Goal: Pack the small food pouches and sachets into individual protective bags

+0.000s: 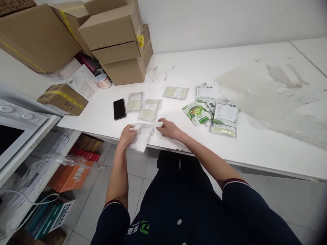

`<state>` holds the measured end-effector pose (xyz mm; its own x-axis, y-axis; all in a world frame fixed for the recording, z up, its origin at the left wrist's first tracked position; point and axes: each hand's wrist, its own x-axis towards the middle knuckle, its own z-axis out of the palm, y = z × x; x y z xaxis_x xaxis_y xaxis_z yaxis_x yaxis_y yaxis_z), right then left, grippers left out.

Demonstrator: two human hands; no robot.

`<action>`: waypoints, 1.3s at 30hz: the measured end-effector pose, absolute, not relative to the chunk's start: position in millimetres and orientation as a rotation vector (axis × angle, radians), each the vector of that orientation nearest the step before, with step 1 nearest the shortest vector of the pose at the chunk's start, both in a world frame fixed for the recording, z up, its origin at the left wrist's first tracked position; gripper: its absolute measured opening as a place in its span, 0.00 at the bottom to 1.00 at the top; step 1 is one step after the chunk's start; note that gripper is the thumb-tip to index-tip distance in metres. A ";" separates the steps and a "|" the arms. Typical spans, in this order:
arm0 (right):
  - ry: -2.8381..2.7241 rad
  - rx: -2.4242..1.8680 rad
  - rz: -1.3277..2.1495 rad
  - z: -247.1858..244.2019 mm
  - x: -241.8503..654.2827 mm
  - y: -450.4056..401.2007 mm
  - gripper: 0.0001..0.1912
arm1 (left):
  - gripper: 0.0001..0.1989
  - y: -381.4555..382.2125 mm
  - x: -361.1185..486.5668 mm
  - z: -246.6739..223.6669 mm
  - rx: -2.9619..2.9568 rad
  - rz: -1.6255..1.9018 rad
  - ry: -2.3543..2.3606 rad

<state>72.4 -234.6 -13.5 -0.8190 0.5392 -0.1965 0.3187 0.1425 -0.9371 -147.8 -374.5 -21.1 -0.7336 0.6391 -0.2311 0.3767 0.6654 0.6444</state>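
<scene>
A clear, whitish plastic bag (142,136) lies over the table's front edge, its lower part hanging past it. My left hand (128,135) grips the bag's left side between thumb and fingers. To the right of the bag, my right hand (168,129) is held just above the table with thumb and fingers apart and nothing in it. Two pale green packets, one on the left (135,101) and one nearer the bag (149,110), lie behind the bag. Another pale green packet (176,92) rests farther back. Several green and white pouches (198,114) are piled to the right.
A black phone (119,109) lies left of the packets. Stacked cardboard boxes (112,27) and a round tin (103,81) stand at the back left. A large clear plastic sheet (276,102) covers part of the white table (255,149) on the right.
</scene>
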 end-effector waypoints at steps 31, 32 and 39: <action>-2.183 -2.231 -0.105 19.9 326.9 31.1 0.21 | 0.14 -345.3 -74.2 -14.8 1.641 0.911 2.886; -2.224 -2.260 -0.068 15.1 326.0 33.0 0.20 | 0.14 -352.1 -70.3 -18.9 1.661 0.894 2.856; -2.045 -2.311 0.083 23.8 328.9 39.3 0.13 | 0.12 -375.2 -70.6 -31.2 1.674 0.912 2.777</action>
<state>328.9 39.3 23.8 0.1213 0.9926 -0.0040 0.9897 -0.1213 -0.0764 -70.6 -375.2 -31.2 -0.4869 0.7481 0.4508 0.8697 0.3675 0.3294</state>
